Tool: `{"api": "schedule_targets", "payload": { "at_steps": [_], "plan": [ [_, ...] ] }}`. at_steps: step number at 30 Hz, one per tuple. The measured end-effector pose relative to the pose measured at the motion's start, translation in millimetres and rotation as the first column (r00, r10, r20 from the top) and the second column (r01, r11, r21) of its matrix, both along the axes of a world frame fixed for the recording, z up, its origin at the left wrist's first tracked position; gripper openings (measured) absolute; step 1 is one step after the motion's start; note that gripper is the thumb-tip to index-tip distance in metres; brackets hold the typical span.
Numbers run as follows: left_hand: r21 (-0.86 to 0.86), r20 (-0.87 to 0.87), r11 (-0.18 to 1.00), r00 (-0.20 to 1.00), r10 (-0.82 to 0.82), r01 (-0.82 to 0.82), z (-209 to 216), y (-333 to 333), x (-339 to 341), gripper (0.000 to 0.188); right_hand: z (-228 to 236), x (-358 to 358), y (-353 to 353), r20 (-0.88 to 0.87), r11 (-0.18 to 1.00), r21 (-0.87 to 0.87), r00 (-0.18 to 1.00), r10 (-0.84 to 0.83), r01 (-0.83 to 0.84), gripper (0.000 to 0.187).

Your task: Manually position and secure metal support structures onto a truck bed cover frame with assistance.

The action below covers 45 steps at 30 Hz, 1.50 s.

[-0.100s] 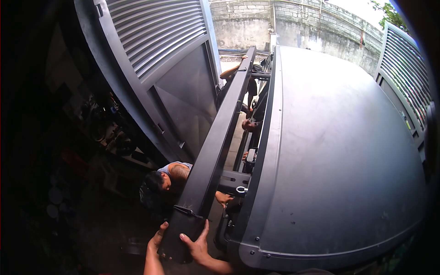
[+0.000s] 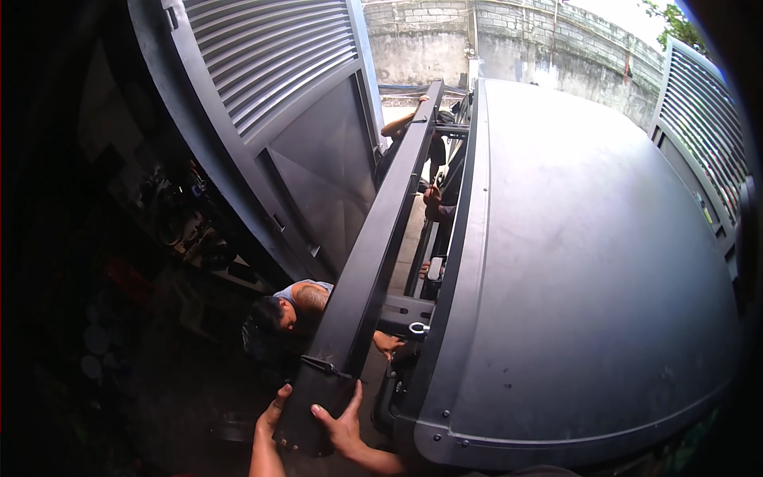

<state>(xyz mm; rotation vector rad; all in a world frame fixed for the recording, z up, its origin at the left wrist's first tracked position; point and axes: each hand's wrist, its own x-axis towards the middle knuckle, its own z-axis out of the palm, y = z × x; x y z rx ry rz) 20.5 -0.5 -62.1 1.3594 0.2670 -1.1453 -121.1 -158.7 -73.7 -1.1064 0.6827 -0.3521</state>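
Hands (image 2: pixel 345 433) at near end of black beam (image 2: pixel 366 266), grip apparently from underneath

I count two hands (image 2: pixel 344 429) of mine, one long beam (image 2: pixel 373 254), one broad dark panel (image 2: pixel 592 278), two louvred gates (image 2: pixel 274 67).

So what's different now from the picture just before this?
A co-worker's hand, in the gap beside the long black beam, has shifted a little upward in the picture. The person's left hand and right hand stay at the beam's near end; the large dark panel looks unmoved.
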Motion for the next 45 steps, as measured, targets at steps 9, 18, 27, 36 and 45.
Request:
{"api": "schedule_targets", "payload": {
  "at_steps": [9, 18, 27, 36, 45],
  "plan": [
    [-0.026, 0.001, 1.000, 1.000, 0.000, 0.000, 11, -8, -4, 0.120, 0, 0, 0, 0.015, 1.000, 0.022, 1.000, 0.013, -0.013, 0.150],
    [-0.047, 0.017, 0.999, 1.000, 0.002, -0.001, 27, -16, -11, 0.117, -4, 2, 2, -0.018, 1.000, -0.024, 1.000, -0.002, 0.001, 0.145],
    [-0.052, 0.006, 0.999, 1.000, 0.012, -0.012, 15, -10, -6, 0.117, -1, 1, 0, 0.012, 1.000, 0.017, 1.000, 0.012, -0.013, 0.150],
    [-0.057, 0.029, 0.998, 1.000, 0.005, -0.003, 10, -7, -4, 0.118, 0, 2, 1, -0.005, 1.000, -0.011, 1.000, 0.000, 0.000, 0.148],
    [-0.079, 0.018, 0.997, 1.000, -0.002, 0.003, 9, -7, -5, 0.119, 0, 1, 2, -0.027, 0.998, -0.055, 1.000, -0.008, 0.006, 0.145]
  ]
}}
